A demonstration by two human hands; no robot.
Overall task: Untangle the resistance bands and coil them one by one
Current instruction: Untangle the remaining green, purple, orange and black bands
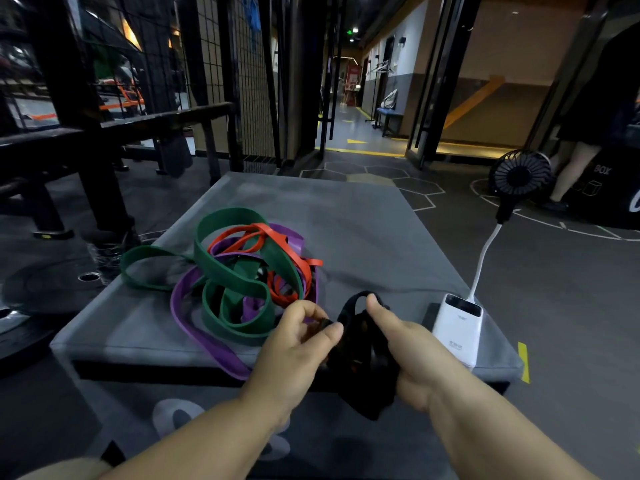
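A dim gym floor with hexagon markings and a black mesh fence (239, 81) surrounds a grey padded box (363, 230) that carries the bands. On the box's left half lies a tangled heap: a wide green band (221, 261) loops through and over a thin red band (277, 237) and a purple band (207, 344), whose long loop trails to the near edge of the box. The black band (360, 358) is out of the heap, bunched into a dark bundle above the near edge between the two hands. The left hand (294, 348) pinches one strand of it between the thumb and curled fingers (304, 308). The right hand (412, 351) grasps the bundle from the other side, its thumb raised against a loop that stands up from the top. Just right of that hand a white power bank (459, 323) lies near the box's right edge, with a small black fan (519, 176) rising from it on a bent white neck. A person's legs (571, 168) show at the far right
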